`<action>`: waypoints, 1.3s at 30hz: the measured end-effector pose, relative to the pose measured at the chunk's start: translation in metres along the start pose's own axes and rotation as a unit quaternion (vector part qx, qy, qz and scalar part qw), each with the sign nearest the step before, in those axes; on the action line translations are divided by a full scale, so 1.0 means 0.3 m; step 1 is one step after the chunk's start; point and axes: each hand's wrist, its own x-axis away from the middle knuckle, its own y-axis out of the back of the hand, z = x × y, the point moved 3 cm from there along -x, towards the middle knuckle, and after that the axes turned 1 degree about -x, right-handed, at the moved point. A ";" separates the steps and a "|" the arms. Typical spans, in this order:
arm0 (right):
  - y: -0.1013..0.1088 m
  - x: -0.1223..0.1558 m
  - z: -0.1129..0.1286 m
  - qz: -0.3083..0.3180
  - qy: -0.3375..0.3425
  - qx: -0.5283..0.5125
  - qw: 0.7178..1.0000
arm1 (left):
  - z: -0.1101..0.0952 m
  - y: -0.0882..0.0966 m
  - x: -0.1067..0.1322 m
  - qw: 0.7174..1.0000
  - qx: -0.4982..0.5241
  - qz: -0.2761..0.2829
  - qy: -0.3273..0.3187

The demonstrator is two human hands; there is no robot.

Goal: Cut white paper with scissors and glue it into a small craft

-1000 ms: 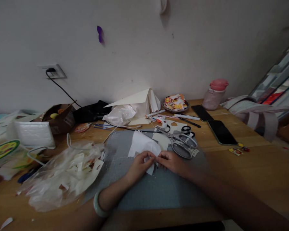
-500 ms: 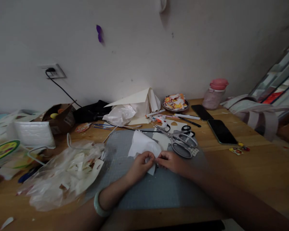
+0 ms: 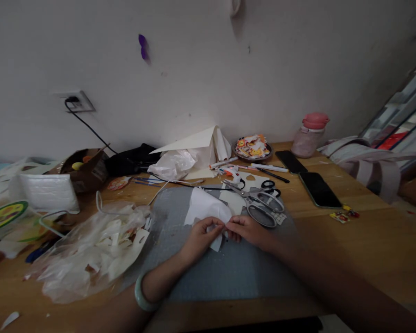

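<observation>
Over the grey cutting mat (image 3: 229, 277), my left hand (image 3: 203, 237) and my right hand (image 3: 248, 230) meet fingertip to fingertip. Both are closed in a pinch around something too small to make out. A sheet of white paper (image 3: 206, 205) lies just behind and under my fingers, and a pale corner shows below my left hand. I cannot tell whether the fingers grip this paper. Close behind my right hand rest large grey-handled scissors (image 3: 261, 210), with a smaller black-handled pair (image 3: 268, 185) beside them. A light green bangle (image 3: 141, 293) circles my left wrist.
A clear plastic bag of scraps (image 3: 86, 259) spreads at left. Behind the mat are a white glue gun (image 3: 233, 172), markers (image 3: 268, 167) and a bowl of paper cut-outs (image 3: 253, 148). Two phones (image 3: 319, 190) and a pink-lidded bottle (image 3: 309, 136) stand or lie at right.
My right hand's lower fingers now show more below the pinch, and the fingertips have shifted very slightly to the right. The things on the table stay where they were.
</observation>
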 end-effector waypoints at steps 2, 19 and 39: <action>0.001 0.001 -0.002 0.003 0.000 0.004 1.000 | -0.001 0.000 0.000 1.000 -0.010 0.005 -0.008; 0.013 0.000 0.006 -0.007 -0.008 -0.015 1.000 | -0.006 0.009 0.001 1.000 -0.011 -0.027 0.008; 0.004 -0.002 0.006 0.032 -0.007 -0.021 0.999 | 0.030 -0.022 0.011 0.979 0.189 0.036 0.074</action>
